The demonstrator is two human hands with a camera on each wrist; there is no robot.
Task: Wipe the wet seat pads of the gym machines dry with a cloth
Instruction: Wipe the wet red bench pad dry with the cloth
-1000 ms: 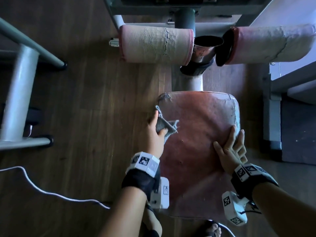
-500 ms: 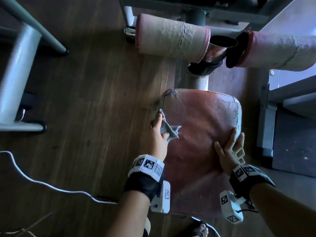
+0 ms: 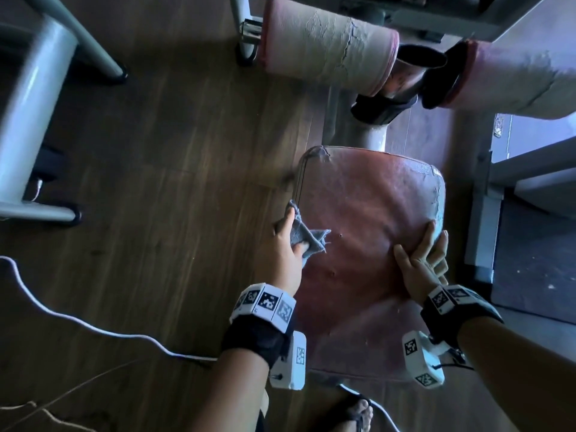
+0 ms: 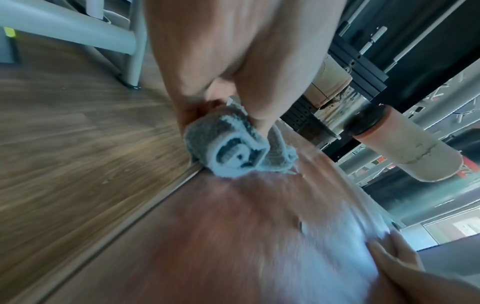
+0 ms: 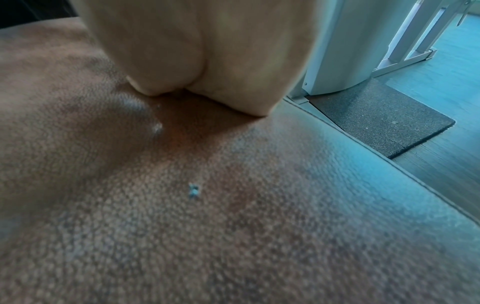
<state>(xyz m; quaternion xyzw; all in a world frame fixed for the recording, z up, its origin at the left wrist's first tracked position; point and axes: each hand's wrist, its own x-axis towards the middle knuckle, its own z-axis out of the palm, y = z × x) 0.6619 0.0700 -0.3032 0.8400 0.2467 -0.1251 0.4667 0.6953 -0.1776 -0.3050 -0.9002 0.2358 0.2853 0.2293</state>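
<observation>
A worn reddish-brown seat pad [image 3: 367, 213] fills the middle of the head view, cracked at its far corners. My left hand [image 3: 285, 244] grips a bunched grey cloth [image 3: 304, 236] at the pad's left edge; in the left wrist view the cloth [image 4: 233, 148] is rolled under my fingers on the pad [image 4: 233, 236]. Over at the pad's right edge, my right hand [image 3: 420, 254] lies flat with straight fingers. The right wrist view has the palm [image 5: 202, 51] pressing the textured pad [image 5: 233, 205].
Two cracked pink roller pads [image 3: 324, 48] [image 3: 514, 79] hang beyond the seat on a metal frame. A grey machine frame [image 3: 28, 98] stands at the left on the wooden floor. A white cable [image 3: 93, 325] crosses the floor. A dark rubber mat [image 5: 384, 121] lies to the right.
The left hand with the cloth has stayed at the pad's left edge, shifting only slightly. The view has turned, so the rollers sit further right. The right hand holds its place.
</observation>
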